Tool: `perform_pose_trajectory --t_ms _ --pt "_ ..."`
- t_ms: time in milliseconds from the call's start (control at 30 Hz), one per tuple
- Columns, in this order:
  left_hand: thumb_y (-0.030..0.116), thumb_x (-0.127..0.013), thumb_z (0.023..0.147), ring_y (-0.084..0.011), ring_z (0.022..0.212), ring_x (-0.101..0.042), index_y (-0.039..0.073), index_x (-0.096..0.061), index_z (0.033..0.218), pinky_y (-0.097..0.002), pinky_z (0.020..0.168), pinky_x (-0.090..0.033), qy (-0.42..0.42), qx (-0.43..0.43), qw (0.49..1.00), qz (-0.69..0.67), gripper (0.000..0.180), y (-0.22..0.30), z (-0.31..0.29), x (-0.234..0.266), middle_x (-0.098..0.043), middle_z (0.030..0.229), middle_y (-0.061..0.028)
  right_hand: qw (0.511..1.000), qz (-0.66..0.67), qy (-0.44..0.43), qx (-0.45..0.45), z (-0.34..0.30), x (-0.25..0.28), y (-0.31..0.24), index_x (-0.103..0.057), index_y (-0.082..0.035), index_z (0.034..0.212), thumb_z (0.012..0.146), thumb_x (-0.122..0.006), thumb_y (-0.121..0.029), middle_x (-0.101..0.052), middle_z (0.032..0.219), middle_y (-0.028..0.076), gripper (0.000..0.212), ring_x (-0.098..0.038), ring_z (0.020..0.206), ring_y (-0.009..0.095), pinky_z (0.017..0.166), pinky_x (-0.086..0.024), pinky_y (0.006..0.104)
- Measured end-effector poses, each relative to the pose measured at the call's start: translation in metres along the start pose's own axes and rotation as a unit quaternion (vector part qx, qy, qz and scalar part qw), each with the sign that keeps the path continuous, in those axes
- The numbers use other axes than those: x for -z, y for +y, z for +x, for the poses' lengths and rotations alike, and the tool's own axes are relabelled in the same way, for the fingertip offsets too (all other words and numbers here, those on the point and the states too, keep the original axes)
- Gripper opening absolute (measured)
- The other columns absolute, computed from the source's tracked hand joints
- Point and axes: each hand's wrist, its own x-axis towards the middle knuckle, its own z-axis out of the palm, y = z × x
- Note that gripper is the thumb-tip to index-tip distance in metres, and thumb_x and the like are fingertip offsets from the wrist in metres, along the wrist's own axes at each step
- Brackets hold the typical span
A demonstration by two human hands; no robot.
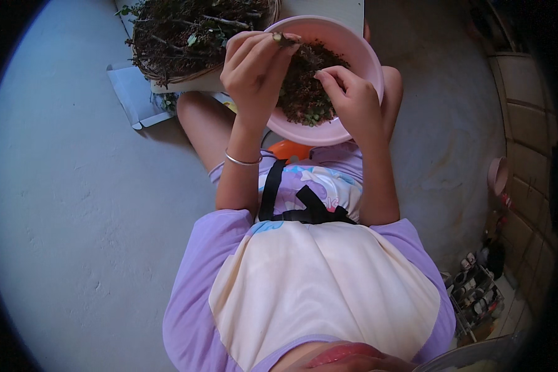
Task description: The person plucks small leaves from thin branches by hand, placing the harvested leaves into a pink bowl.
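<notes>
A pink basin point(367, 53) lies between my knees, partly filled with small reddish-brown berries point(307, 93) and a few green bits. Over its left side my left hand point(254, 68) is closed around a twig point(283, 39), whose cut end points out between the fingers. A dark, berry-bearing part of that sprig hangs above the basin. My right hand point(353, 102) is above the basin's right side, thumb and forefinger pinched together. Whatever sits between those fingertips is too small to make out.
A woven basket point(189, 78) heaped with berry-bearing branches point(195, 31) stands on a pale low table point(344, 8) at the far left. Beside it is an opened white box point(130, 93). Something orange point(288, 150) shows below the basin. A cluttered rack point(477, 294) stands at right.
</notes>
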Motion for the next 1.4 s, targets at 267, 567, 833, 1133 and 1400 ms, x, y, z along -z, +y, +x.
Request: perform_pose_trajectory --t_ms 267,567,833,1133,1400 --pt "0.004 -0.066 0.080 -0.0072 0.075 -0.057 0.000 -0.067 0.087 -0.0192 0.067 -0.043 0.167 0.224 0.953 -0.117 0.008 -0.023 -0.005 -0.014 -0.065 0.082 -0.0027 0.998 -0.020 0.061 -0.002 0.002 -0.007 0.026 -0.063 -0.003 0.094 0.088 -0.055 -0.026 -0.065 0.077 0.016 0.024 -0.065 0.071 0.029 0.063 -0.049 0.0364" --pt "0.006 -0.066 0.081 -0.0100 0.077 -0.061 -0.002 -0.063 0.091 -0.0195 0.072 -0.048 0.273 0.299 0.884 -0.233 0.013 -0.022 -0.003 0.006 -0.066 0.084 -0.0062 0.998 0.033 0.050 0.036 -0.005 -0.007 0.004 -0.061 -0.002 0.093 0.087 -0.059 -0.024 -0.065 0.078 0.015 0.024 -0.066 0.074 0.026 0.063 -0.050 0.0344" --pt "0.004 -0.067 0.080 -0.0097 0.077 -0.061 -0.003 -0.062 0.091 -0.0183 0.070 -0.047 0.260 0.281 0.896 -0.227 0.015 -0.003 0.004 0.012 -0.066 0.085 -0.0070 0.987 -0.105 0.085 0.086 -0.003 -0.010 -0.009 -0.057 -0.008 0.092 0.081 -0.065 -0.027 -0.065 0.075 0.013 0.023 -0.066 0.070 0.029 0.061 -0.051 0.0368" --pt "0.009 -0.068 0.080 -0.0084 0.072 -0.058 0.002 -0.065 0.087 -0.0196 0.067 -0.045 0.255 0.276 0.902 -0.213 0.011 -0.001 0.005 0.011 -0.065 0.079 -0.0033 0.959 -0.207 0.120 0.153 -0.003 -0.010 -0.014 -0.058 -0.011 0.092 0.080 -0.067 -0.026 -0.066 0.073 0.010 0.021 -0.066 0.065 0.026 0.056 -0.053 0.0354" --pt "0.005 -0.067 0.081 -0.0078 0.077 -0.060 -0.003 -0.063 0.092 -0.0171 0.069 -0.046 0.251 0.274 0.903 -0.217 0.015 -0.001 0.004 0.014 -0.066 0.085 -0.0062 0.961 -0.192 0.122 0.157 -0.002 -0.012 -0.012 -0.060 -0.010 0.093 0.080 -0.067 -0.026 -0.066 0.072 0.010 0.022 -0.066 0.065 0.025 0.057 -0.053 0.0337"
